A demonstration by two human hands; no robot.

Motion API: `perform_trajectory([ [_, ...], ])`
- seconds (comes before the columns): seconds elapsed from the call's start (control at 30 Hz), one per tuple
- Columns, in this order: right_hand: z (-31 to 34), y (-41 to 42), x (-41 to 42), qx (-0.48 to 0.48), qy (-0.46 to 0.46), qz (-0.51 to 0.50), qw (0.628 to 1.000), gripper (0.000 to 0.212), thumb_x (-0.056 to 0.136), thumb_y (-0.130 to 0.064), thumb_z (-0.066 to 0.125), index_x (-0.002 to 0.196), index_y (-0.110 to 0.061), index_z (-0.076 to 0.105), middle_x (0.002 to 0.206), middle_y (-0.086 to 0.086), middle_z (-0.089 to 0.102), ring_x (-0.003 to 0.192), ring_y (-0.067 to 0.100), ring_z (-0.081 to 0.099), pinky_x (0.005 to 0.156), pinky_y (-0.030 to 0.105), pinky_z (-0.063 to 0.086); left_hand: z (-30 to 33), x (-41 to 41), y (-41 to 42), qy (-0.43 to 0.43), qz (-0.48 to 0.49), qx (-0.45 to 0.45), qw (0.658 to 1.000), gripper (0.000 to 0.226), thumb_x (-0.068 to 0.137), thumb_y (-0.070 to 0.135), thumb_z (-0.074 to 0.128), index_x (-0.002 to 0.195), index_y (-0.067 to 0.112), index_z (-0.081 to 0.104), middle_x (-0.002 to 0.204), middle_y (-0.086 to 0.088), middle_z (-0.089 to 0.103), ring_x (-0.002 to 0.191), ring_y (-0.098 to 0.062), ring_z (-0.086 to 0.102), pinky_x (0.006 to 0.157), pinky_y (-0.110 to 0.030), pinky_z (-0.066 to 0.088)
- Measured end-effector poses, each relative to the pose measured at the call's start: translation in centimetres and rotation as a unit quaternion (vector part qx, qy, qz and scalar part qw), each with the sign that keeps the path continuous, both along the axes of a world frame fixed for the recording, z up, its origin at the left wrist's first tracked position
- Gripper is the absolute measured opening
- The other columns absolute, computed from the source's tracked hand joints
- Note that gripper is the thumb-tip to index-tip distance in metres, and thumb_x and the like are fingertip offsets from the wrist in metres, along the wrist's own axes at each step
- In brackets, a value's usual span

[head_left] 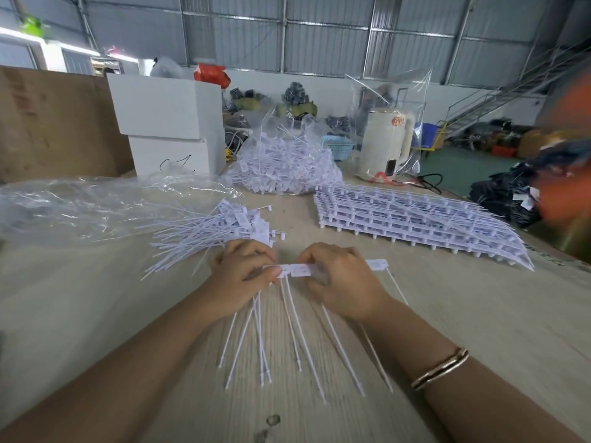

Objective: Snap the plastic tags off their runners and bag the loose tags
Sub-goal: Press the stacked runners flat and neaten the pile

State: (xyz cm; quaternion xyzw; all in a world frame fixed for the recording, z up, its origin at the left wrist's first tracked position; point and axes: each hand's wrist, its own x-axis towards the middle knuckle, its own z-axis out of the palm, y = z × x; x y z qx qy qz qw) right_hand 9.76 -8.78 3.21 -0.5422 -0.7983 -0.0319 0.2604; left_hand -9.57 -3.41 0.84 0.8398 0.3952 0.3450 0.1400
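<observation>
1. Left hand [243,276] and right hand [335,279] have fingers pinched on one strip of tags [295,270], close together, likely for snapping leverage.
2. Tails rest on the surface [447,314]; the loose pile [224,228] lies beside the open bag [80,206], handy for bagging.

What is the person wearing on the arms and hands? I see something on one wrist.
Both forearms are bare, no sleeves or gloves in view. The right wrist carries thin metal bangles, gold and rose-gold in tone, stacked together. The left hand and right hand show no rings.

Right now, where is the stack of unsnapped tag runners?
The stack of runners lies on the table's right side, beyond the right hand, beside the full tag bag.
</observation>
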Motion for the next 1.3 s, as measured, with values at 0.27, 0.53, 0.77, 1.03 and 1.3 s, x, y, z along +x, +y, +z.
perform_trajectory([
  [0.27, -0.5, 0.9, 0.5, -0.055, -0.012, 0.027, 0.998, 0.028, 0.094, -0.037, 0.051, 0.088, -0.017, 0.07, 0.08, -0.005, 0.068, 0.071, 0.012, 0.06, 0.076, 0.029, 0.045, 0.0, -0.2, -0.3, 0.046, 0.025, 0.08, 0.995, 0.037, 0.077, 0.052, 0.048, 0.09, 0.025, 0.069, 0.104, 0.031, 0.045, 0.117, -0.004, 0.032, 0.089, -0.029, 0.015],
  [0.53, 0.9, 1.5, 3.1, -0.253, 0.481, -0.007, 0.84, 0.023, 0.093, -0.014, 0.056, 0.071, -0.009, 0.06, 0.055, 0.003, 0.059, 0.043, 0.007, 0.054, 0.039, 0.016, 0.038, 0.2, -0.6, -0.5, -0.029, -0.003, 0.122, 0.992, 0.044, 0.079, 0.056, 0.04, 0.085, 0.024, 0.069, 0.099, 0.031, 0.051, 0.109, 0.001, 0.037, 0.086, -0.039, 0.022],
  [0.77, -0.9, 0.5, 1.9, -0.081, 0.128, -0.022, 0.988, 0.015, 0.083, -0.028, 0.067, 0.096, -0.02, 0.066, 0.086, -0.007, 0.065, 0.076, 0.006, 0.058, 0.071, 0.024, 0.045, 0.0, -0.3, -0.1, 0.015, 0.148, 0.136, 0.979, 0.042, 0.079, 0.058, 0.039, 0.099, 0.034, 0.067, 0.115, 0.02, 0.05, 0.118, -0.01, 0.035, 0.081, -0.023, 0.009],
  [1.03, -0.3, -0.8, -2.7, 0.051, 0.007, 0.013, 0.999, 0.038, 0.085, -0.037, 0.058, 0.118, -0.02, 0.05, 0.105, -0.005, 0.065, 0.1, 0.017, 0.058, 0.09, 0.033, 0.034, 0.1, 0.1, -0.6, 0.006, 0.02, 0.055, 0.998, 0.036, 0.077, 0.059, 0.04, 0.076, 0.034, 0.067, 0.106, 0.033, 0.046, 0.113, 0.002, 0.026, 0.09, -0.028, 0.012],
  [1.3, 0.4, -0.8, -1.4, -0.107, 0.409, -0.005, 0.906, 0.032, 0.09, -0.004, 0.048, 0.113, -0.026, 0.053, 0.107, -0.008, 0.059, 0.096, 0.006, 0.055, 0.07, 0.003, 0.041, 0.0, -0.7, 0.4, -0.09, 0.057, -0.028, 0.994, 0.017, 0.082, 0.041, 0.053, 0.068, 0.032, 0.059, 0.094, 0.026, 0.052, 0.109, -0.009, 0.035, 0.102, -0.036, 0.02],
])
